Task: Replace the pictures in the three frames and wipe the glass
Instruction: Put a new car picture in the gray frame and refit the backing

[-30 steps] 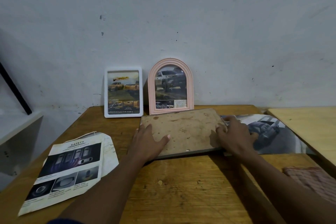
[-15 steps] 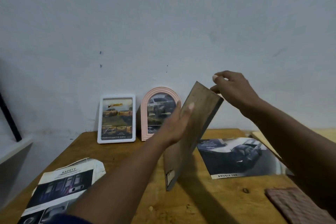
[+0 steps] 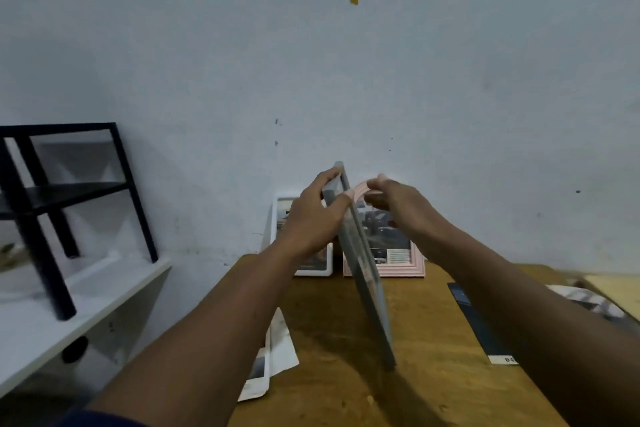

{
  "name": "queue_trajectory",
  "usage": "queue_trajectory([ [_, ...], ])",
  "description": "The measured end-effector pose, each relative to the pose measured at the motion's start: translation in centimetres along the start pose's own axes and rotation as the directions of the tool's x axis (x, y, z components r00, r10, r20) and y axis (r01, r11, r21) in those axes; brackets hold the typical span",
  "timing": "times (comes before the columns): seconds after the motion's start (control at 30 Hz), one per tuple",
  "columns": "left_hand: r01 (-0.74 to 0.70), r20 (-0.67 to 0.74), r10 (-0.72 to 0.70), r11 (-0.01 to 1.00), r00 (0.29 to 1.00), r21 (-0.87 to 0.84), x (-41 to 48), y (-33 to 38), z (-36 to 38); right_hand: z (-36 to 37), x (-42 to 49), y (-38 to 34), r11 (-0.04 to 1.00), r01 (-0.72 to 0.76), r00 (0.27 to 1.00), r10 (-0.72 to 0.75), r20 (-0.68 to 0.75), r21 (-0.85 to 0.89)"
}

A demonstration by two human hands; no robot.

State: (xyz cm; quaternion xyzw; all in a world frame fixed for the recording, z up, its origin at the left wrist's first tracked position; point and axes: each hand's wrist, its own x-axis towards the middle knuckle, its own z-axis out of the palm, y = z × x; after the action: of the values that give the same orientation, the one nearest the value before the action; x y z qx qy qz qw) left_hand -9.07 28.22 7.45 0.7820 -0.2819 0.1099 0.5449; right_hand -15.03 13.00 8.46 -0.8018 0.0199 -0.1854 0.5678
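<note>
I hold a grey rectangular frame (image 3: 363,270) on edge above the wooden table (image 3: 426,374), seen nearly edge-on. My left hand (image 3: 311,218) grips its top left side. My right hand (image 3: 391,198) sits at its top right with fingers curled; the grip there is partly hidden. Behind them a white frame (image 3: 304,267) and a pink arched frame (image 3: 398,260) with car pictures lean on the wall. A dark car picture (image 3: 481,326) lies flat under my right forearm.
Loose printed sheets (image 3: 273,357) hang over the table's left edge. A white shelf (image 3: 69,308) with a black metal rack (image 3: 52,204) stands at the left. A lighter wooden board (image 3: 620,291) lies far right.
The frame was flat on the table, then lifted and turned on edge. It now stands steeper and closer to the wall frames, with both hands at its top. The view swung left.
</note>
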Motion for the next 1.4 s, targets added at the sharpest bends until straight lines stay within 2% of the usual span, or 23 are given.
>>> queue_trajectory([
  [0.1, 0.070, -0.033, -0.076, 0.986, 0.997, -0.151, -1.1, -2.3, -0.4, 0.5, -1.0, 3.9, 0.970, 0.044, 0.996, -0.025, 0.080, -0.238],
  [0.2, 0.188, -0.045, -0.208, 0.942, 0.977, -0.277, -2.8, -5.2, -0.5, 0.3, -3.0, 8.9, 0.908, 0.022, 0.993, 0.028, 0.113, -0.418],
  [0.3, 0.316, -0.052, -0.333, 0.926, 0.941, -0.207, -5.2, -8.6, -0.2, -0.5, -4.9, 13.9, 0.813, -0.046, 0.982, 0.144, 0.124, -0.580],
  [0.4, 0.374, -0.038, -0.382, 0.917, 0.923, -0.140, -7.7, -11.6, 0.8, -0.9, -6.5, 17.4, 0.704, -0.090, 0.968, 0.228, 0.104, -0.705],
  [0.47, 0.385, -0.004, -0.384, 0.923, 0.923, 0.013, -9.4, -13.0, 1.7, -1.0, -7.6, 18.6, 0.647, -0.083, 0.972, 0.221, 0.082, -0.758],
  [0.53, 0.358, 0.061, -0.382, 0.902, 0.922, 0.240, -10.8, -14.5, 2.4, -1.2, -8.6, 19.3, 0.586, -0.061, 0.979, 0.193, 0.067, -0.808],
  [0.6, 0.252, 0.160, -0.358, 0.852, 0.920, 0.459, -12.0, -16.1, 3.0, -1.4, -9.5, 19.7, 0.545, -0.042, 0.983, 0.174, 0.063, -0.838],
  [0.77, 0.021, 0.266, -0.300, 0.699, 0.916, 0.715, -13.0, -17.6, 4.0, -2.0, -10.6, 20.1, 0.518, -0.015, 0.993, 0.104, 0.046, -0.855],
  [0.87, -0.018, 0.310, -0.293, 0.700, 0.905, 0.714, -12.3, -17.3, 4.1, -2.7, -9.9, 19.9, 0.515, -0.104, 0.993, 0.107, -0.057, -0.851],
  [0.93, 0.010, 0.340, -0.327, 0.733, 0.882, 0.680, -11.8, -16.9, 4.6, -3.1, -9.8, 20.3, 0.521, -0.153, 0.982, 0.174, -0.071, -0.839],
  [1.03, 0.000, 0.371, -0.363, 0.714, 0.855, 0.700, -11.8, -16.7, 5.4, -2.9, -10.5, 21.1, 0.541, -0.165, 0.980, 0.187, -0.074, -0.825],
  [1.2, -0.042, 0.398, -0.355, 0.698, 0.846, 0.714, -12.3, -16.5, 5.0, -2.7, -11.6, 20.6, 0.495, -0.186, 0.980, 0.157, -0.124, -0.849],
  [1.3, -0.107, 0.401, -0.323, 0.651, 0.857, 0.752, -12.6, -16.0, 5.0, -3.0, -12.1, 20.3, 0.487, -0.182, 0.980, 0.156, -0.120, -0.854],
  [1.4, -0.190, 0.428, -0.246, 0.634, 0.870, 0.750, -12.2, -14.4, 6.5, -4.3, -12.5, 19.9, 0.529, -0.183, 0.980, 0.162, -0.113, -0.829],
])
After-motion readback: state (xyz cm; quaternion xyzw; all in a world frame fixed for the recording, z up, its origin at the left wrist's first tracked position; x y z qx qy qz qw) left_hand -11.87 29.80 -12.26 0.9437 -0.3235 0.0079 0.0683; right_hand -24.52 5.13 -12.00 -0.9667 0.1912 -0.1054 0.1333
